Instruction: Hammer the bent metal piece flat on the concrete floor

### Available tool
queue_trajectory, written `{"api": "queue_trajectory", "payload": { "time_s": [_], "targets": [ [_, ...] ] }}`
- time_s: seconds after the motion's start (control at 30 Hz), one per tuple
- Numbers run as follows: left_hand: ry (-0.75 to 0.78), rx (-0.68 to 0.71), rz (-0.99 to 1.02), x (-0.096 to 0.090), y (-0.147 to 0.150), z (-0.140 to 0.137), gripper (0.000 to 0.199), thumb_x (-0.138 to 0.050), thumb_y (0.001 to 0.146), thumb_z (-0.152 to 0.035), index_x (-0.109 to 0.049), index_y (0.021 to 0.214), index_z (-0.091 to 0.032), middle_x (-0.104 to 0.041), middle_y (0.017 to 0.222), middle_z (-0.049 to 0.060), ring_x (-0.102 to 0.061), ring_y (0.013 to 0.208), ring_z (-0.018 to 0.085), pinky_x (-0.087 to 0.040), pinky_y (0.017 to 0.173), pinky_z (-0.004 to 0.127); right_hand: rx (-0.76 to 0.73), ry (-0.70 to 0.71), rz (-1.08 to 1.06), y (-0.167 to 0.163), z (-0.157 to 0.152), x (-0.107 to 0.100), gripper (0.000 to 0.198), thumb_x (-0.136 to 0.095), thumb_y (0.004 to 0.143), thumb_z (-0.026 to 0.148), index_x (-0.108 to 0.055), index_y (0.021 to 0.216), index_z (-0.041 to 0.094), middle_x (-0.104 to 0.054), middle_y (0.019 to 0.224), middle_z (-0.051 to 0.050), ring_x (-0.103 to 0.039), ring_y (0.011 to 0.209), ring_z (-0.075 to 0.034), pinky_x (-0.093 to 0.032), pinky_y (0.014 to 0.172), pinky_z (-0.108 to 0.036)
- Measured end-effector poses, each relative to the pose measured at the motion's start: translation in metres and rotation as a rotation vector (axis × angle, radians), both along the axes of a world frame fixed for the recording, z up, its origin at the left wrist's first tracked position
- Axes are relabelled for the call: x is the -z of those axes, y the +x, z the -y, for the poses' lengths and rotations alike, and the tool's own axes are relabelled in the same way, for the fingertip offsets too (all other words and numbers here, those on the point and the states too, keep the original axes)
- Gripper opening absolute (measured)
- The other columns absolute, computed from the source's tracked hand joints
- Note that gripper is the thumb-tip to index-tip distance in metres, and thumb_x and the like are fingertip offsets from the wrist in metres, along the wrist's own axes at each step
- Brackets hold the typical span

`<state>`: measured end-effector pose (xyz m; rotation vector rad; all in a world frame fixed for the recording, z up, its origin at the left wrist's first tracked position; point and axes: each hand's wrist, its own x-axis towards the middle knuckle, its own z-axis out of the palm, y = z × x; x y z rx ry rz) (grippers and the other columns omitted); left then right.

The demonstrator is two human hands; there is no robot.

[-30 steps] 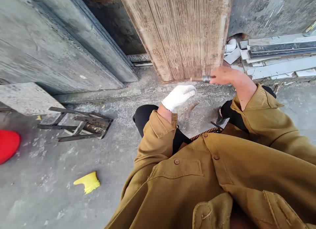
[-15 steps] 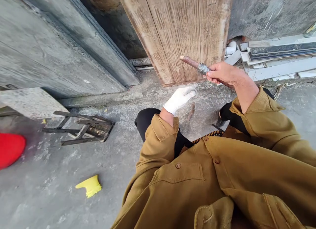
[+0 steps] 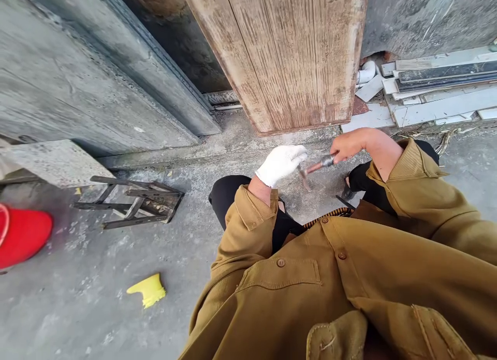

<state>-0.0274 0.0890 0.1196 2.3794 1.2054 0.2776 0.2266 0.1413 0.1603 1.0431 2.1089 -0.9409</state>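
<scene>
My left hand [image 3: 280, 166], in a white glove, is closed with its fingertips pressed together. From below those fingers hangs a narrow, rusty metal piece [image 3: 304, 180]; its upper part is hidden by the glove. My bare right hand [image 3: 348, 144] grips a reddish-brown wooden stick [image 3: 313, 168]. Silvery wire [image 3: 327, 160] is wound round the stick just ahead of my fingers. The stick's free end points left and down, right at the rusty piece; whether they touch or fit together I cannot tell.
A wooden door panel [image 3: 295, 65] leans against the wall ahead. Boards and strips [image 3: 438, 93] are piled at the right. To the left lie a dark wooden stool [image 3: 134, 200] on its side, a yellow piece [image 3: 149, 290] and a red bucket [image 3: 29, 235].
My right hand has come down and tipped the stick, bringing its free end from in front of the door panel to beside my left hand. My left hand has dropped slightly.
</scene>
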Motion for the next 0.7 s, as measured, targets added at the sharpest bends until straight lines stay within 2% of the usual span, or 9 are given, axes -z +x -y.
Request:
{"api": "queue_trajectory", "payload": {
  "time_s": [0.1, 0.2, 0.27, 0.37, 0.43, 0.5, 0.57, 0.7],
  "targets": [
    [-0.005, 0.004, 0.076, 0.005, -0.006, -0.003, 0.032, -0.048, 0.102, -0.034, -0.076, 0.105, -0.018, -0.077, 0.101, 0.007, -0.07, 0.096, 0.022, -0.051, 0.092, 0.032, -0.108, -0.182, -0.123, -0.008, 0.006, -0.002, 0.02, -0.068, 0.093, 0.029, -0.064, 0.077, 0.018, -0.058, 0.062, 0.003, -0.051, 0.06, -0.013, -0.036, 0.062, -0.028],
    [-0.032, -0.038, 0.176, 0.011, -0.011, -0.005, 0.032, -0.048, 0.102, -0.036, -0.074, 0.098, -0.018, -0.075, 0.095, 0.005, -0.068, 0.088, 0.02, -0.052, 0.087, 0.031, -0.063, -0.295, -0.35, -0.006, 0.01, -0.017, 0.02, -0.073, 0.089, 0.035, -0.067, 0.081, 0.018, -0.06, 0.066, 0.003, -0.054, 0.063, -0.013, -0.039, 0.064, -0.026],
    [-0.066, -0.116, 0.226, 0.012, -0.013, -0.005, 0.033, -0.048, 0.102, -0.038, -0.072, 0.094, -0.017, -0.073, 0.091, 0.004, -0.065, 0.083, 0.019, -0.051, 0.082, 0.031, 0.122, -0.227, -0.575, 0.0, 0.013, -0.027, 0.025, -0.073, 0.091, 0.041, -0.066, 0.084, 0.019, -0.062, 0.071, 0.001, -0.053, 0.064, -0.012, -0.041, 0.064, -0.027],
    [-0.158, -0.114, 0.282, 0.007, -0.011, 0.0, 0.036, -0.047, 0.103, -0.041, -0.071, 0.093, -0.015, -0.07, 0.086, 0.004, -0.063, 0.08, 0.018, -0.051, 0.081, 0.03, 0.517, 0.028, -0.818, 0.005, 0.015, -0.031, 0.029, -0.062, 0.1, 0.045, -0.062, 0.087, 0.019, -0.063, 0.077, -0.003, -0.049, 0.064, -0.013, -0.04, 0.063, -0.028],
    [-0.212, -0.045, 0.309, 0.002, -0.007, 0.004, 0.037, -0.048, 0.102, -0.042, -0.071, 0.094, -0.015, -0.07, 0.086, 0.004, -0.063, 0.08, 0.017, -0.051, 0.083, 0.029, 0.676, 0.157, -0.781, 0.005, 0.014, -0.024, 0.027, -0.057, 0.102, 0.041, -0.061, 0.087, 0.018, -0.063, 0.078, -0.005, -0.05, 0.064, -0.014, -0.04, 0.063, -0.029],
    [-0.232, -0.01, 0.311, -0.001, -0.003, 0.007, 0.035, -0.049, 0.101, -0.041, -0.071, 0.094, -0.015, -0.071, 0.088, 0.004, -0.063, 0.081, 0.017, -0.051, 0.084, 0.028, 0.711, 0.264, -0.619, 0.003, 0.012, -0.014, 0.024, -0.058, 0.101, 0.037, -0.064, 0.089, 0.017, -0.063, 0.079, -0.006, -0.053, 0.067, -0.016, -0.04, 0.065, -0.031],
    [-0.232, 0.004, 0.282, 0.0, 0.0, 0.008, 0.034, -0.049, 0.101, -0.041, -0.071, 0.093, -0.015, -0.071, 0.087, 0.004, -0.063, 0.081, 0.018, -0.051, 0.084, 0.028, 0.662, 0.373, -0.434, 0.002, 0.009, -0.005, 0.023, -0.06, 0.099, 0.036, -0.068, 0.094, 0.015, -0.066, 0.081, -0.008, -0.057, 0.072, -0.019, -0.04, 0.069, -0.032],
    [-0.182, -0.011, 0.211, 0.006, 0.001, 0.006, 0.033, -0.05, 0.1, -0.041, -0.07, 0.092, -0.016, -0.069, 0.083, 0.004, -0.062, 0.079, 0.018, -0.049, 0.082, 0.028, 0.443, 0.51, -0.201, 0.005, 0.003, 0.004, 0.029, -0.06, 0.1, 0.038, -0.073, 0.105, 0.013, -0.072, 0.098, -0.014, -0.063, 0.088, -0.025, -0.037, 0.071, -0.032]
  ]
}}
